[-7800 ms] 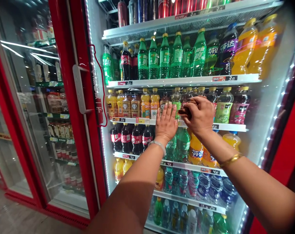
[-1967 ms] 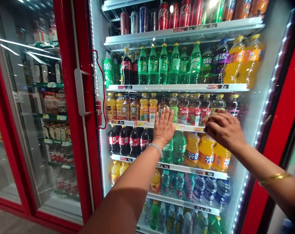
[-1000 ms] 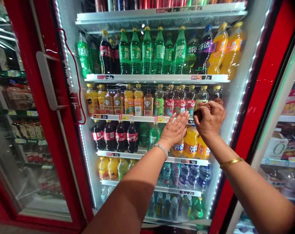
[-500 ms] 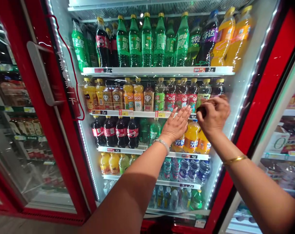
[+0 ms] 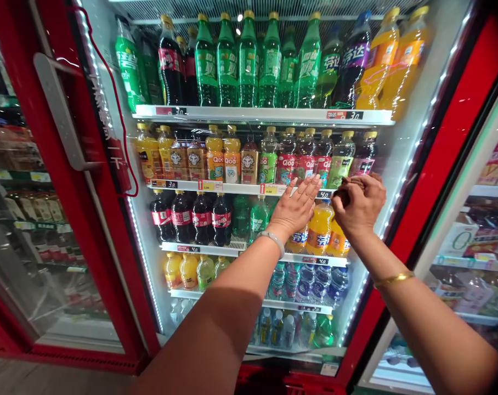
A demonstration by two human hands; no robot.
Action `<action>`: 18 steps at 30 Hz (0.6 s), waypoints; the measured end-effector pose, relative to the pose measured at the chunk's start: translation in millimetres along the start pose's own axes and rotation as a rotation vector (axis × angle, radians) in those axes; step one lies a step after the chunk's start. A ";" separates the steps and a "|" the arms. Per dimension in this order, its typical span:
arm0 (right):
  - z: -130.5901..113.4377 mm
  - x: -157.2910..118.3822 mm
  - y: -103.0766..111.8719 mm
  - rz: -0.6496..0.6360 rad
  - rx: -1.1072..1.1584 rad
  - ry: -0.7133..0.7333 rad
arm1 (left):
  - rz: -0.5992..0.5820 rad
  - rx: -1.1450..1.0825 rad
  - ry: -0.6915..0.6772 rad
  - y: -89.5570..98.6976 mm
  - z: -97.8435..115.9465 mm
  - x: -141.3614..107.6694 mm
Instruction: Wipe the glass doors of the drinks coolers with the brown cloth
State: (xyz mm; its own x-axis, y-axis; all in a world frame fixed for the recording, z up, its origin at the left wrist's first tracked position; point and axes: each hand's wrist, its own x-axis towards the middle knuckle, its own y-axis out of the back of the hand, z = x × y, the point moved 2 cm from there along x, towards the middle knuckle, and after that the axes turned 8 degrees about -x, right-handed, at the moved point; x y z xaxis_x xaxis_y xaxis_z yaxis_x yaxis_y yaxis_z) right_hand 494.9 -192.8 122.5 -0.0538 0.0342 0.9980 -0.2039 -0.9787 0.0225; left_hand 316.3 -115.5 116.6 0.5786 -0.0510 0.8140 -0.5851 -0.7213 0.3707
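My left hand (image 5: 297, 206) lies flat with fingers stretched out, its palm toward the glass front of a drinks fridge; whether it touches the glass I cannot tell. To its right, my right hand (image 5: 359, 206) is curled around a crumpled brown cloth (image 5: 362, 181), partly hidden by the fingers. Behind the hands stand shelves of bottled drinks. Orange soda bottles (image 5: 320, 227) show between and below the hands, and small red-labelled juice bottles (image 5: 288, 159) stand just above the left one. A green-labelled bottle (image 5: 343, 159) is close above the right hand.
A red door frame (image 5: 434, 148) borders the fridge on the right. On the left is another red frame with a grey handle (image 5: 62, 112). Large green bottles (image 5: 249, 60) line the top shelf. Neighbouring glass-fronted fridges stand on both sides.
The view has shifted slightly, with the lower shelves sitting a little higher and further left. My left hand keeps its flat pose; the right still holds the cloth, slightly lower against the shelves.
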 end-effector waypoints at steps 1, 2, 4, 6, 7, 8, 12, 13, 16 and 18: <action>-12.4 3.7 -1.3 0.020 -0.006 -0.017 | 0.009 -0.004 0.030 -1.7 4.0 -2.0; -24.1 1.9 -0.5 0.045 -0.014 0.001 | 0.018 -0.010 0.079 -4.3 9.4 -5.8; -39.8 -17.4 5.7 0.036 -0.001 0.133 | 0.027 -0.023 0.211 -12.5 23.0 -19.2; -39.4 -50.6 15.4 -0.020 0.028 0.295 | 0.017 -0.040 0.300 -23.0 38.7 -38.8; -33.0 -67.5 20.6 -0.042 0.038 0.355 | 0.006 -0.045 0.299 -28.2 46.1 -49.0; -24.1 -81.9 25.2 -0.059 0.049 0.407 | -0.001 -0.044 0.280 -32.8 52.5 -58.7; 8.8 -88.5 29.5 -0.087 0.042 0.355 | 0.011 -0.016 0.225 -42.1 62.4 -80.5; 10.5 -78.4 26.7 -0.073 0.020 0.262 | 0.019 -0.016 0.227 -42.6 62.1 -81.4; -3.9 -46.1 14.9 0.025 -0.013 -0.043 | 0.028 -0.025 0.229 -42.6 60.3 -79.0; -23.6 -41.2 9.2 0.021 0.006 -0.063 | 0.029 -0.025 0.225 -42.2 60.0 -77.5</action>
State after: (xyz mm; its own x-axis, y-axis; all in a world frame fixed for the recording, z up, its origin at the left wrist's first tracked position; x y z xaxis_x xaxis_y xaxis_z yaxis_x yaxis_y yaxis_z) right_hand 472.2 -198.4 80.2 0.0038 0.0014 1.0000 -0.1978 -0.9802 0.0021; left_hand 330.3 -122.5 11.1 0.4214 0.0863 0.9027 -0.6149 -0.7045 0.3544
